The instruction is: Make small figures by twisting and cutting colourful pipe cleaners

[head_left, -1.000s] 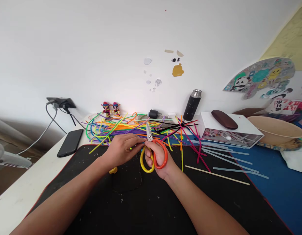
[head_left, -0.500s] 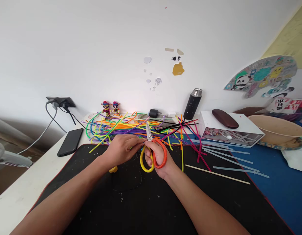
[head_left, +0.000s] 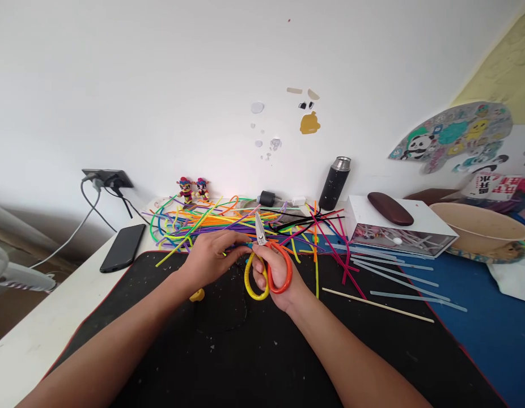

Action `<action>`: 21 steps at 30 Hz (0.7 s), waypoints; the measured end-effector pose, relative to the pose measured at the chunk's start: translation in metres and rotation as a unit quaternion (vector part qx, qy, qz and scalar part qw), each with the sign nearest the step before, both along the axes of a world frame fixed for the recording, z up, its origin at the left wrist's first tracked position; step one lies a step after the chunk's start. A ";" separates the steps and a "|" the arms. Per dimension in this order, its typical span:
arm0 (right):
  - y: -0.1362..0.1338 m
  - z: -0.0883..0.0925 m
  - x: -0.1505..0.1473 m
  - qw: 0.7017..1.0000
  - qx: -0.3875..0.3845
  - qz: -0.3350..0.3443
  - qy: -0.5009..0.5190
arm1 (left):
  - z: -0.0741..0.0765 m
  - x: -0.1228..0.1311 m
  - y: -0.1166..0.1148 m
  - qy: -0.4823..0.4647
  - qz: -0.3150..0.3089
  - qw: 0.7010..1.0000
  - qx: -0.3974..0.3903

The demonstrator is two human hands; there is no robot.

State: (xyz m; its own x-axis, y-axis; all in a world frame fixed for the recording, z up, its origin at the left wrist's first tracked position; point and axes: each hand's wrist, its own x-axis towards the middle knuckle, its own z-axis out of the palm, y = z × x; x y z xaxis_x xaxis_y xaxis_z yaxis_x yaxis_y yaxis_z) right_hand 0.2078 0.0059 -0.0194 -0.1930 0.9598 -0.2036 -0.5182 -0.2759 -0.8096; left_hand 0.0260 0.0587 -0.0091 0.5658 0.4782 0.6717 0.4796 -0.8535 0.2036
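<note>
Left hand: fingers shifted slightly, baring a blue piece pinched at their tips | right hand: fingers wrapped round scissors | both items above black mat, blades toward coloured stems

A pair of scissors is resting in the right hand, its silver blades pointing up and away, its yellow loop hanging to the left of the orange-red one. Beside the pivot, a small blue piece is poking from the left hand's fingertips, which are hiding the rest.
</note>
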 end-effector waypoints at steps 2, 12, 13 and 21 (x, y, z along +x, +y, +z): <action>0.000 -0.001 0.000 1.000 -0.001 0.000 0.000 | 0.000 0.000 0.000 -0.004 -0.001 1.000 -0.003; 0.000 -0.003 0.001 1.000 0.001 0.003 0.000 | 0.003 0.002 -0.002 -0.012 -0.020 1.000 -0.006; 0.000 -0.002 0.001 1.000 0.003 0.004 0.000 | 0.003 0.002 -0.002 -0.013 -0.022 1.000 -0.009; 0.000 -0.003 0.000 1.000 0.009 0.005 0.009 | 0.004 0.001 -0.002 0.002 -0.037 0.999 0.024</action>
State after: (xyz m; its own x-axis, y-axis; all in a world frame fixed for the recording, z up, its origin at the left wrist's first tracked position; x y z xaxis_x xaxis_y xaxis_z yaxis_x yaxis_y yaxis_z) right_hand 0.2073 0.0059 -0.0228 -0.2060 0.9612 -0.1835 -0.5296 -0.2672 -0.8050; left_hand 0.0271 0.0562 -0.0046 0.6012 0.4023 0.6904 0.4163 -0.8952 0.1591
